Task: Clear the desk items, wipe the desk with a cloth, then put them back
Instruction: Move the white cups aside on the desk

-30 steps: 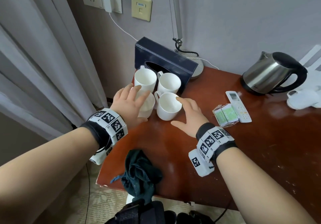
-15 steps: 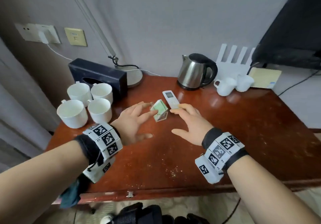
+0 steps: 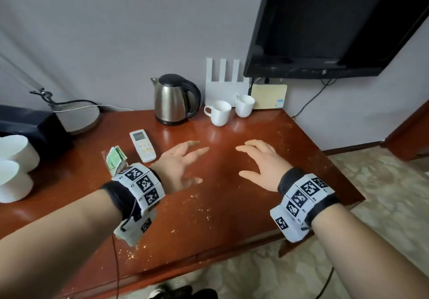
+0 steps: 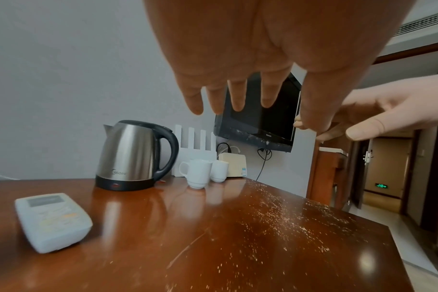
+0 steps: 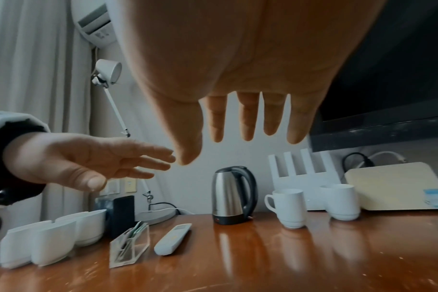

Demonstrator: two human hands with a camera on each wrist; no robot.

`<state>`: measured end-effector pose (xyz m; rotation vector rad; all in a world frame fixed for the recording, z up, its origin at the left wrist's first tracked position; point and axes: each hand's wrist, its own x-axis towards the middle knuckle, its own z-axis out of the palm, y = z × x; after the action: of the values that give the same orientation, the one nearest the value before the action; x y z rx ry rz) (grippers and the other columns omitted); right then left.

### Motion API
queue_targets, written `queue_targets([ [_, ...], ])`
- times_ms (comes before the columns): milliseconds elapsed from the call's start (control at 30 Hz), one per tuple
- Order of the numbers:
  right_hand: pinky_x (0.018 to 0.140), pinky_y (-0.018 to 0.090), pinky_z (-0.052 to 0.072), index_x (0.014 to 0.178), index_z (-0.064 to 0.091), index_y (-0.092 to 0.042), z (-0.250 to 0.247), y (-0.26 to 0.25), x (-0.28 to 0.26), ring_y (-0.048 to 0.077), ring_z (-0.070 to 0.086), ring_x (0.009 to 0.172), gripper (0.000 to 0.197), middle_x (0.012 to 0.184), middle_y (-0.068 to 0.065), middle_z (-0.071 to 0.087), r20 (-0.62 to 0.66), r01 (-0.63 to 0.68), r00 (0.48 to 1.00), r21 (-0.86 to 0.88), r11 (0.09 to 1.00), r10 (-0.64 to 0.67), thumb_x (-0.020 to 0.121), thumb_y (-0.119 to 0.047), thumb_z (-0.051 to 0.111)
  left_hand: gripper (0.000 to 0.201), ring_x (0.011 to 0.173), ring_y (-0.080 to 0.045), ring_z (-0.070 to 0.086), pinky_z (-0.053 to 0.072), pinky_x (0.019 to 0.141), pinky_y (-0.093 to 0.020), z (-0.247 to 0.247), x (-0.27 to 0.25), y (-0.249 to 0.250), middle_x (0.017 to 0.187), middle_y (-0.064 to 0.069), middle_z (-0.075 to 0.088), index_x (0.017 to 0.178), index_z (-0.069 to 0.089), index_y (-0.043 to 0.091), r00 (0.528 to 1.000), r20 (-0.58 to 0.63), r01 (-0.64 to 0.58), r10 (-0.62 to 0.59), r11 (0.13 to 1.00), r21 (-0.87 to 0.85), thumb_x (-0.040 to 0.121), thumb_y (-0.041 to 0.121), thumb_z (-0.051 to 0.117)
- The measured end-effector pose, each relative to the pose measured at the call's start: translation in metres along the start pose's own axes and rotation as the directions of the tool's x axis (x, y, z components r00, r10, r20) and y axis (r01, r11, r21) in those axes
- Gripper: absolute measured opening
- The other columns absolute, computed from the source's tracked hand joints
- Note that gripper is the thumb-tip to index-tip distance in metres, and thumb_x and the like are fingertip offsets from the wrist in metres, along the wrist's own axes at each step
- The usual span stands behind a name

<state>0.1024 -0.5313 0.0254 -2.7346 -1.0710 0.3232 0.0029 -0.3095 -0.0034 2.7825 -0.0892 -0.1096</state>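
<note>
Reddish wooden desk [image 3: 232,205] against a grey wall, pale crumbs scattered over its near and right-hand parts. Both hands have left the left-side items and now hover over the bare middle of the desk: one second ago they were on the cluster of white cups, half a second ago at the clear packet holder and remote.

Left hand [image 3: 178,168]: fingers spread and relaxed, holding nothing. Right hand [image 3: 260,161]: same, palm down, empty, clear of the surface in both wrist views.

Packet holder [image 3: 116,159] sits just behind the left wrist; remote [image 3: 142,145] just left of the left hand's fingers. Cup cluster [image 3: 14,166] is well off to the left, beside the dark tissue box [image 3: 34,127]. Ahead of the left fingers stands the kettle [image 3: 173,99]; ahead of the right fingers, two cups [image 3: 218,112], apart from both hands. Behind those: white router, cream box, wall TV. Lamp base at far left, back.

Judgement: the left group looks consolidated; the reach appears headed for the kettle or the two rear cups. Crumbs remain, so wiping is not yet done. Cloth not visible in the present views.
</note>
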Motion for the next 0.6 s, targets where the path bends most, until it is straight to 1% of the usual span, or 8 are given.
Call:
queue_targets([
  [133, 0.112, 0.033, 0.026, 0.143, 0.03, -0.029, -0.012, 0.033, 0.027, 0.018, 0.019, 0.14, 0.058, 0.15, -0.002, 0.022, 0.004, -0.03, 1.0, -0.004, 1.0, 0.03, 0.091, -0.036, 0.054, 0.079, 0.144, -0.017, 0.011, 0.017, 0.118, -0.033, -0.005, 0.044, -0.001, 0.155, 0.005, 0.007, 0.149, 0.006, 0.034, 1.0, 0.009, 0.02, -0.02, 1.0, 0.004, 0.089, 0.038, 0.058],
  [233, 0.113, 0.034, 0.026, 0.143, 0.03, -0.03, -0.024, 0.054, 0.056, 0.018, 0.02, 0.14, 0.058, 0.15, -0.002, 0.023, 0.004, -0.049, 0.999, -0.02, 0.999, 0.049, 0.091, -0.036, 0.054, 0.079, 0.144, -0.017, 0.01, 0.018, 0.118, -0.034, -0.01, 0.083, -0.007, 0.155, 0.005, 0.006, 0.149, 0.008, 0.035, 0.999, 0.018, 0.034, -0.033, 0.999, -0.028, 0.089, 0.036, 0.059],
  [300, 0.113, 0.034, 0.027, 0.144, 0.029, -0.03, -0.033, 0.07, 0.075, 0.019, 0.019, 0.14, 0.059, 0.15, -0.003, 0.022, 0.015, -0.07, 0.997, -0.032, 0.997, 0.07, 0.091, -0.036, 0.054, 0.077, 0.144, -0.018, 0.01, 0.018, 0.117, -0.033, -0.015, 0.11, -0.011, 0.155, 0.004, 0.005, 0.149, 0.01, 0.035, 0.999, 0.018, 0.04, -0.039, 0.998, -0.046, 0.09, 0.034, 0.059],
  [367, 0.113, 0.035, 0.027, 0.144, 0.029, -0.03, -0.043, 0.086, 0.093, 0.019, 0.02, 0.14, 0.059, 0.15, -0.002, 0.022, 0.022, -0.081, 0.996, -0.056, 0.995, 0.083, 0.091, -0.036, 0.054, 0.076, 0.144, -0.019, 0.009, 0.017, 0.117, -0.032, -0.019, 0.137, -0.014, 0.156, 0.003, 0.004, 0.149, 0.01, 0.034, 0.998, 0.021, 0.063, -0.062, 0.997, -0.042, 0.09, 0.034, 0.058],
  [500, 0.112, 0.034, 0.026, 0.144, 0.029, -0.029, -0.061, 0.118, 0.132, 0.021, 0.022, 0.139, 0.059, 0.15, -0.002, 0.022, 0.036, -0.099, 0.994, -0.063, 0.993, 0.101, 0.091, -0.035, 0.055, 0.077, 0.144, -0.021, 0.009, 0.016, 0.119, -0.036, -0.025, 0.183, -0.021, 0.156, 0.0, 0.003, 0.15, 0.01, 0.033, 0.99, 0.046, 0.131, -0.13, 0.991, -0.024, 0.09, 0.036, 0.058],
  [600, 0.111, 0.036, 0.027, 0.144, 0.028, -0.029, -0.073, 0.145, 0.171, 0.022, 0.023, 0.138, 0.06, 0.15, -0.001, 0.022, 0.049, -0.097, 0.994, -0.06, 0.993, 0.1, 0.091, -0.036, 0.055, 0.079, 0.143, -0.022, 0.01, 0.017, 0.117, -0.033, -0.026, 0.214, -0.025, 0.155, 0.0, 0.004, 0.15, 0.01, 0.032, 0.982, 0.062, 0.182, -0.179, 0.983, -0.033, 0.089, 0.033, 0.06],
])
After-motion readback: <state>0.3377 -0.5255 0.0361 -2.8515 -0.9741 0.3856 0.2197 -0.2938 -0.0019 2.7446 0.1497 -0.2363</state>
